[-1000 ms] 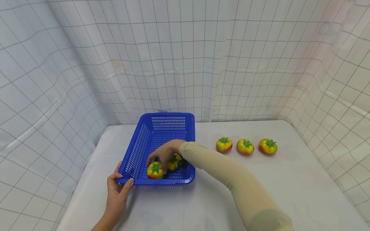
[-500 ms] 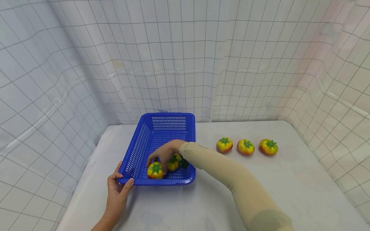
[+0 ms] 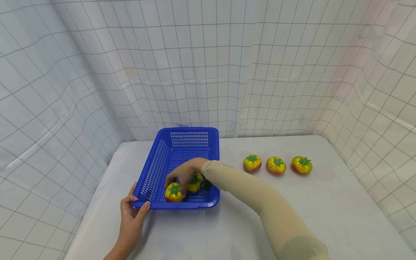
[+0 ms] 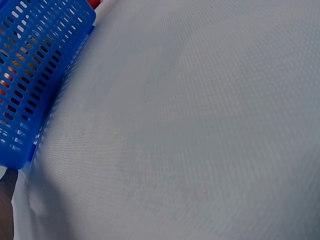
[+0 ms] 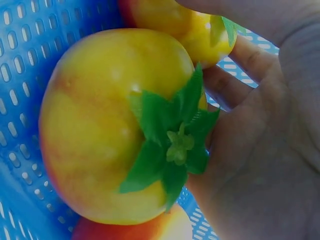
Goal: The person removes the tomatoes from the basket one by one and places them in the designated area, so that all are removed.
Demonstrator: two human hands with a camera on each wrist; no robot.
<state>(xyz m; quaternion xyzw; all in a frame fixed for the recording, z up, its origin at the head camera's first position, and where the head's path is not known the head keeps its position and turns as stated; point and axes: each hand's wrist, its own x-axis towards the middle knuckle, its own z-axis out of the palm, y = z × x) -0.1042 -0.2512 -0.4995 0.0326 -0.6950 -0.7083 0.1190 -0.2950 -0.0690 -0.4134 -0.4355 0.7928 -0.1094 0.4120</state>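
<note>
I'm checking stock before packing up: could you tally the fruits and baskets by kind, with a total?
Blue basket: 1
Yellow-and-red fruits: 6 visible (3 on the table, 3 in the basket, the third of those showing partly in the right wrist view)
Total: 7, though the arm could hide more.

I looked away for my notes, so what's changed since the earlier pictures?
Nothing has visibly changed. The left hand still grips the near-left corner of the blue basket, the right hand is still around the front fruit inside, and the three fruits on the table stay in their row.
</note>
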